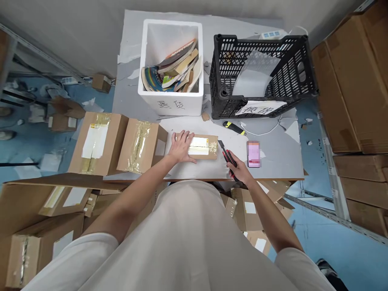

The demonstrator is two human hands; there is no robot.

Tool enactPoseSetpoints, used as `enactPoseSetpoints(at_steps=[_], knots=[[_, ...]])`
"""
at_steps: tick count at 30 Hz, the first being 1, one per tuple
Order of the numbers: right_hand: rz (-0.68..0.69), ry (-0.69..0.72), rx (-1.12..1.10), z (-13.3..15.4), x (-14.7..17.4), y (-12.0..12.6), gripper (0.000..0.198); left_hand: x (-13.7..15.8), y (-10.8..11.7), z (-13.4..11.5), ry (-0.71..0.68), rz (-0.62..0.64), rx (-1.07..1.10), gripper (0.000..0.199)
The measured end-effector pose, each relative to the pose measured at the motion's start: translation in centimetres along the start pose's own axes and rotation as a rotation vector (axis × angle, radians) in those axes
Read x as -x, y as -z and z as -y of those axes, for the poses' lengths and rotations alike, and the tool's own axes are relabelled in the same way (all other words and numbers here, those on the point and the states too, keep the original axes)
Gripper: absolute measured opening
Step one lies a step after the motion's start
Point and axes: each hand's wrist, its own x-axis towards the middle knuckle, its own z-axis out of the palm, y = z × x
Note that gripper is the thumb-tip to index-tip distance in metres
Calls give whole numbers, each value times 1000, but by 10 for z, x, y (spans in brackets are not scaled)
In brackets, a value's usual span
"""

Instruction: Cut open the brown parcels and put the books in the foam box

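Head view, single station: a person works at a grey table (279, 163) partly covered with white paper. The left hand (182, 147) lies palm down with fingers spread over the left end of a small, oblong brown cardboard box (202, 152), which sits flat near the table's front edge, directly before the person. The box bears a white label (197, 142) and glossy tape at its right end.

The right hand (239, 169) is closed around the handle of a slim black-and-red utility knife (226, 155). Its tip points at the box's right end (contact between the two cannot be confirmed).

To the right of the knife lies a smartphone with a lit pink screen (254, 154). Behind, a black-and-yellow cutter (234, 127) rests just in front of a black plastic lattice crate (222, 111). Left of that crate stands a white foam box (194, 104) holding assorted books (182, 68). Two larger taped brown cartons (137, 145) stand side by side left of the hand-held work.
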Motion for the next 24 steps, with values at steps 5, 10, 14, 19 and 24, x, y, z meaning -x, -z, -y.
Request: enactPoseSetpoints(at_steps=[5,10,14,19,24], knots=[[66,2,19,-2,-4,3,74,0,-3,3,-13,-12,34,125],[74,14,228,-1,-8,14,69,-4,-4,5,9,-28,43,117],[147,-6,231,-6,-1,20,68,-7,-6,7,11,-17,32,120],[137,-19,127,-13,18,8,71,-9,-8,9,-11,-36,47,123],[103,-53,-28,-20,34,-18,77,-8,-8,10,-13,-39,46,120]])
